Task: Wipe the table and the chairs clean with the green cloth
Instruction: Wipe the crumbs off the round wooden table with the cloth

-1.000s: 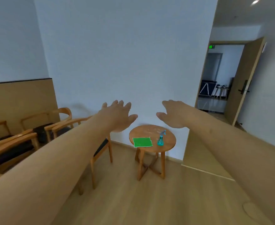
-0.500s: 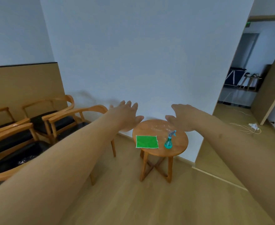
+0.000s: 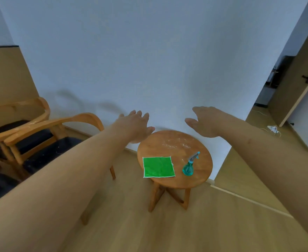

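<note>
On round wooden table [image 3: 195, 179]: flat square green cloth [image 3: 158, 167].

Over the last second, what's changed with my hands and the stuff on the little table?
The view has closed in on the round table and tilted down, so the doorway slid off to the right. Both the left hand and right hand stayed outstretched and open, holding nothing. The green cloth still lies flat beside the spray bottle, neither touched.
</note>
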`<state>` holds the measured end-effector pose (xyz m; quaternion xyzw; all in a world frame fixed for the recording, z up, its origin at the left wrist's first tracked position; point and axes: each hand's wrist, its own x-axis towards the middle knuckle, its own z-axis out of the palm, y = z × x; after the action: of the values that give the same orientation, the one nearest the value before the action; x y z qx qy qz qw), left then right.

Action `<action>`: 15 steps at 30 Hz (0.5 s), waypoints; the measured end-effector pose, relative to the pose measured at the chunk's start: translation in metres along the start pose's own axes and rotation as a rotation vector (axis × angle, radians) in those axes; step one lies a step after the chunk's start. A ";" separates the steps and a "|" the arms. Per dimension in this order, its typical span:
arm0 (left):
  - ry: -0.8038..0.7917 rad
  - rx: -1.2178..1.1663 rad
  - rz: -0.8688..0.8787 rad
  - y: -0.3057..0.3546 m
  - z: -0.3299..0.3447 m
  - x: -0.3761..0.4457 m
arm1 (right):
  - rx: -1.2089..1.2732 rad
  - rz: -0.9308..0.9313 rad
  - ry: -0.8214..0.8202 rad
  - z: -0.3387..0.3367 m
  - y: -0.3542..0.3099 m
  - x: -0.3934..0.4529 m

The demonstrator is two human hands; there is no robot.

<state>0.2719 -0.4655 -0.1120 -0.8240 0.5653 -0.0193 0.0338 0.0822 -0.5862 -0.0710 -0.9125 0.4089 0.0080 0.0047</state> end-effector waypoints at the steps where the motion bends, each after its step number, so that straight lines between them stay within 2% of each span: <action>1: -0.015 -0.006 0.012 -0.005 0.006 0.019 | 0.011 0.005 -0.004 0.005 -0.002 0.017; 7: -0.163 -0.045 0.080 -0.014 0.052 0.113 | 0.035 0.013 -0.131 0.063 -0.002 0.109; 15: -0.355 -0.011 0.130 -0.012 0.141 0.220 | 0.131 0.015 -0.274 0.150 0.032 0.227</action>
<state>0.3722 -0.6617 -0.2529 -0.7765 0.6024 0.1318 0.1296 0.2078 -0.7750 -0.2255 -0.8976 0.4107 0.1058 0.1199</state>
